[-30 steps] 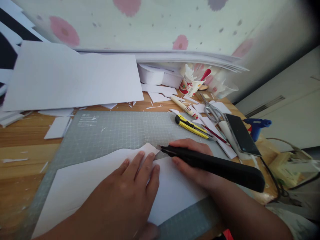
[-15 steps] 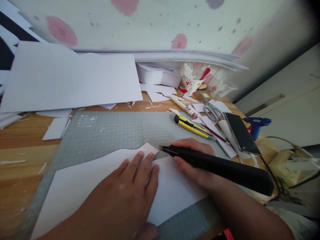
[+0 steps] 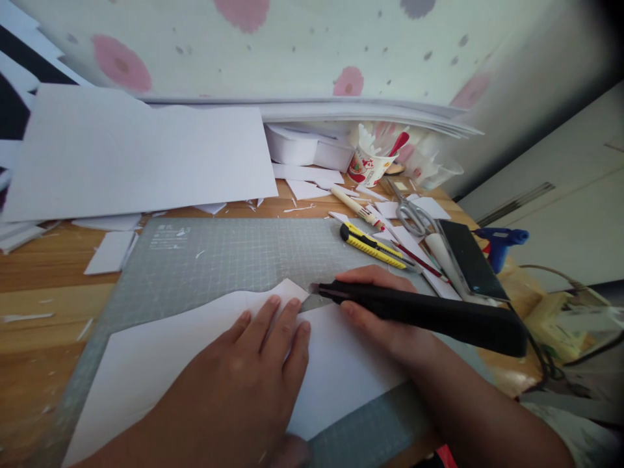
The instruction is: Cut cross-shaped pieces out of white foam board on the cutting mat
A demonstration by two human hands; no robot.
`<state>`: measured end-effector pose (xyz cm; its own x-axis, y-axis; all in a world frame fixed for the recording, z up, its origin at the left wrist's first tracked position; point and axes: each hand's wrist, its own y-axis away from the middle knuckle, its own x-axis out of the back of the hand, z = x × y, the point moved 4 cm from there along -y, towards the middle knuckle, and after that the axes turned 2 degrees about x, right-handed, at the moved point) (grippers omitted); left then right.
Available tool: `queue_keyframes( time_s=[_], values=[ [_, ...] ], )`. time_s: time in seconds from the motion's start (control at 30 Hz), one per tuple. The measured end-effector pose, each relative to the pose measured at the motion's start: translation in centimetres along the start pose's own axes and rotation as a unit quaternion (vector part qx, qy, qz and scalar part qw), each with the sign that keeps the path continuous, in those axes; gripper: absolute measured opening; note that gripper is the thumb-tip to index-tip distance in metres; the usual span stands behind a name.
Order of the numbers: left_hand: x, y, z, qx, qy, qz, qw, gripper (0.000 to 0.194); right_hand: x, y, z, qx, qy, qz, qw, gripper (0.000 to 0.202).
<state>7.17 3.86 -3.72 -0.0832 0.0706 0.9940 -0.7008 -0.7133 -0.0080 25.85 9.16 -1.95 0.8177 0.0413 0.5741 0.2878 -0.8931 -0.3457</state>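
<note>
A white foam-like sheet [image 3: 160, 351] with a wavy upper edge lies on the grey gridded cutting mat [image 3: 229, 250]. My left hand [image 3: 244, 370] rests flat on the sheet, fingers stretched out and slightly apart, just left of a pointed corner. In my right hand [image 3: 385, 318] is a black-handled knife [image 3: 433, 315], its long handle slanting down to the right. The small blade tip is at the notch beside the pointed corner; whether it touches the sheet I cannot tell. My right palm and most of those fingers are hidden by the handle.
Beyond the mat lie a yellow box cutter [image 3: 373, 247], a cream pen-like tool [image 3: 355, 207], scissors [image 3: 413, 214] and a phone [image 3: 472, 260]. A blue glue gun [image 3: 502, 244] is at the right. A paper cup [image 3: 368, 166] and a large white board [image 3: 141, 156] stand behind.
The rear end of the knife's handle has swung slightly up and away, with my right hand tilting along. Its tip stays near the same corner; my left hand and the sheet remain still.
</note>
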Motion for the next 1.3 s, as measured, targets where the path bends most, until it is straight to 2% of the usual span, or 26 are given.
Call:
queue_keyframes(
  time_s=[0.13,0.27,0.43,0.57,0.83,0.97,1.07,1.17,1.3],
  values=[
    [-0.1,0.2,-0.1,0.004,0.008,-0.003,1.000,0.080,-0.2,-0.2,0.4,-0.013,-0.027,-0.016,0.999,0.020],
    [0.7,0.1,-0.5,-0.005,0.014,0.019,1.000,0.084,0.0,-0.4,0.8,-0.018,-0.037,-0.011,0.999,0.021],
    [1.7,-0.1,-1.8,0.006,-0.005,0.101,0.995,0.048,0.1,-0.3,0.8,-0.029,-0.050,-0.021,0.998,0.022],
    [1.3,-0.1,-2.4,0.026,-0.019,0.127,0.991,0.046,-0.1,-0.5,0.8,-0.040,-0.055,-0.043,0.997,0.020],
    [0.7,0.1,-3.5,0.072,0.049,0.119,0.989,0.039,-0.4,-0.8,1.0,-0.047,-0.066,-0.040,0.996,0.020],
    [0.6,0.0,-4.1,0.104,0.102,0.102,0.984,0.037,-0.3,-0.8,1.2,-0.053,-0.062,-0.007,0.997,0.021],
    [0.9,-0.3,-4.5,0.137,0.149,0.060,0.978,0.036,0.0,-0.9,1.3,-0.049,-0.072,0.030,0.996,0.022],
    [1.6,-0.6,-5.1,0.186,0.212,0.022,0.959,0.035,0.4,-1.0,1.6,-0.037,-0.083,0.076,0.993,0.023],
    [2.5,-1.0,-6.1,0.242,0.326,-0.006,0.914,0.033,0.5,-0.7,1.8,-0.019,-0.095,0.105,0.990,0.023]
  ],
)
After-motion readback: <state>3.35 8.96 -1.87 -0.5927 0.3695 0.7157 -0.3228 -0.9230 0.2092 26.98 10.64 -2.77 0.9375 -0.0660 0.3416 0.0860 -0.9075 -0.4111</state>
